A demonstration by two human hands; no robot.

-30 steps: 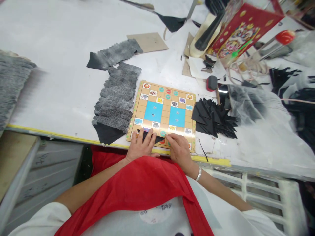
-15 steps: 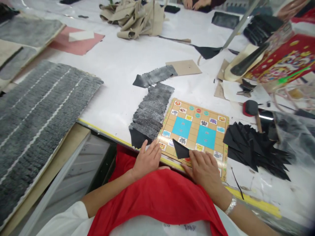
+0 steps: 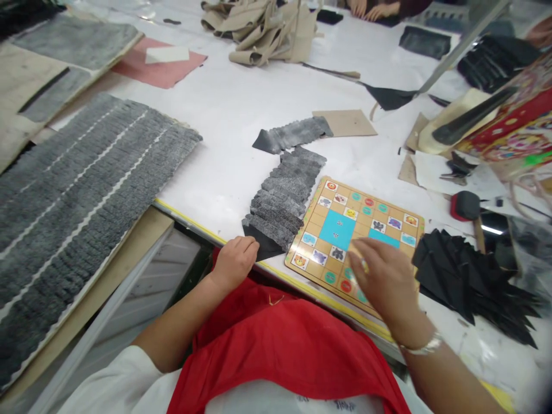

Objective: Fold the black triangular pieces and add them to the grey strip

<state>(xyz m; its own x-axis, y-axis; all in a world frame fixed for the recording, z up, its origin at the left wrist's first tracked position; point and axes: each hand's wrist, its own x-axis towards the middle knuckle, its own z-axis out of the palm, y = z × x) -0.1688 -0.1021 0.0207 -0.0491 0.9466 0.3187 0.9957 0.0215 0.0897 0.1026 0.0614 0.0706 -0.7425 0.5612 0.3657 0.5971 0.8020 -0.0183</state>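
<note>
My left hand [image 3: 236, 261] is at the table's front edge, its fingers closed together on the left corner of a black flat piece [image 3: 266, 244]. That piece lies at the near end of a row of overlapping grey-black strips [image 3: 282, 195]. My right hand [image 3: 386, 279] is over a printed game board [image 3: 317, 221] with animal pictures and blue squares. Its fingers are loosely bent and a little blurred, with nothing visible in them. Right of the board lies a heap of black pointed pieces [image 3: 470, 276].
On the left lies a large grey ribbed panel [image 3: 90, 190] with white lines. A shorter strip row [image 3: 297, 135] overlaps tan card [image 3: 351, 122]. Further back are beige cut pieces [image 3: 267, 34] and a co-worker's hands [image 3: 375, 10]. A red-black case [image 3: 464, 205] and phone [image 3: 495, 230] lie right.
The black triangle under my right hand is gone from the board, and that hand has lifted. My left hand now closes on the row's black end piece. The view has shifted left.
</note>
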